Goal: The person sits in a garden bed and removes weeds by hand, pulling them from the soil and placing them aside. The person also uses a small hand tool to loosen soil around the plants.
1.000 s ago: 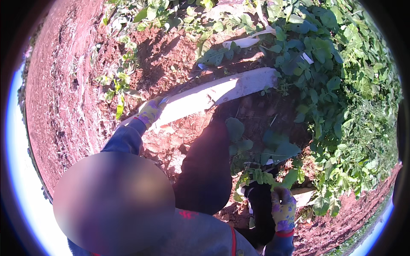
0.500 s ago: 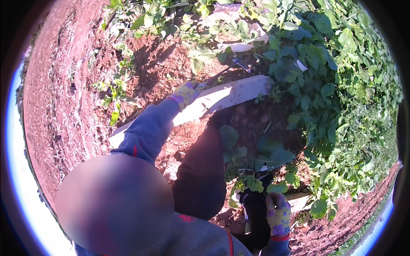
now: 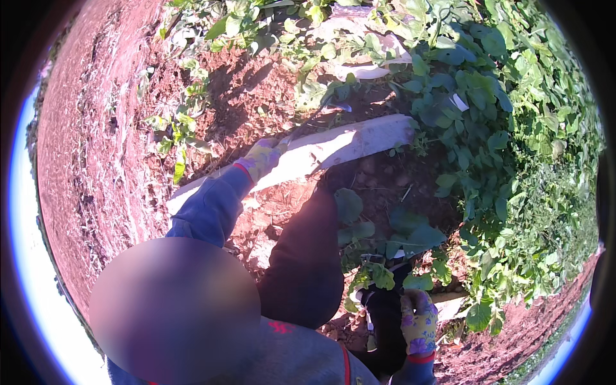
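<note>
The left hand (image 3: 260, 158), in a flowered glove, has its fingers closed around what seems to be the near end of a hand tool (image 3: 342, 106); the grip itself is partly hidden. The tool's slim shaft runs just beyond the far long edge of a pale plank (image 3: 362, 136), its bluish end pointing toward the leafy plants (image 3: 475, 102) by the plank's right end. The plank lies on the reddish soil (image 3: 234, 83), sunlit except for a shaded patch toward that end.

The likeliest trouble is the tool catching on the plank's far edge, since shaft and edge lie so close: a low stroke could jar the wrist or knock the plank askew. Stems near the right end could snag the tip too, and the hard contrast of glare and shadow makes it difficult to judge (the tip's exact shape is too small to tell).

The right hand (image 3: 418, 321) is well apart, beside a dark trouser leg (image 3: 387, 330), its fingers loosely curled; I cannot tell whether they hold anything. It appears to steady nothing on the plank, so a knock there would probably go unchecked. The bent knee (image 3: 308, 256) sits near the plank's near edge, and a careless backward pull could bring the tool toward it.
</note>
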`<control>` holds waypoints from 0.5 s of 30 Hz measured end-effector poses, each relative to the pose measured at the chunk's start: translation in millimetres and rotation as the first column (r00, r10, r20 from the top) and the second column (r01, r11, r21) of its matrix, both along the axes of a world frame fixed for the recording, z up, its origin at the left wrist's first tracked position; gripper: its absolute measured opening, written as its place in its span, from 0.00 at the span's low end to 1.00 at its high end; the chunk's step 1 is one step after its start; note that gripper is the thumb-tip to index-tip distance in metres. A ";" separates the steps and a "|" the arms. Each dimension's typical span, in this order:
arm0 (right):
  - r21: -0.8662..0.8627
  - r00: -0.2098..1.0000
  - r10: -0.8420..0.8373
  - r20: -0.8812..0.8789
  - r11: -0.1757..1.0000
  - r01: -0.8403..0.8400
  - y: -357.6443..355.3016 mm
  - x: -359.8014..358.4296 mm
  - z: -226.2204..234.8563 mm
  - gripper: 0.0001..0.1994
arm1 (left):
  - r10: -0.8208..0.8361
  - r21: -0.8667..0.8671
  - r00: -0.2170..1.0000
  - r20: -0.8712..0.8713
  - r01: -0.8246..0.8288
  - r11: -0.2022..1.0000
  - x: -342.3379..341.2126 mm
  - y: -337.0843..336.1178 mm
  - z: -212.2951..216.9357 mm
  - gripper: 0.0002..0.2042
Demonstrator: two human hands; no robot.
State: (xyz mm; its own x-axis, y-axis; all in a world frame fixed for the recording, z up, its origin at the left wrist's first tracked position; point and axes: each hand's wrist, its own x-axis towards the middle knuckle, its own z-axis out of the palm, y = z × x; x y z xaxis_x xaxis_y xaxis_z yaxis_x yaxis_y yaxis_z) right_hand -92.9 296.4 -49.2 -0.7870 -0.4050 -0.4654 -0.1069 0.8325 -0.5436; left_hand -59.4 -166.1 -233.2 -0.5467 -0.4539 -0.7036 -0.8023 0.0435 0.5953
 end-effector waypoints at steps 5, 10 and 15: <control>0.000 1.000 -0.012 0.015 1.000 0.012 -6.1 -2.2 3.9 0.07 | -0.140 -0.416 0.990 -0.018 0.120 0.901 -50.5 24.5 -49.4 0.17; 0.033 1.000 -0.016 -0.010 0.999 0.016 -1.3 -2.6 3.9 0.07 | -0.094 -0.435 0.985 -0.145 0.022 0.900 -119.3 50.3 -83.4 0.20; -0.050 0.999 0.027 0.047 0.998 -0.025 -8.6 -1.9 0.2 0.07 | 0.152 -0.134 0.914 -0.376 -0.216 0.967 -120.1 -17.6 -169.2 0.18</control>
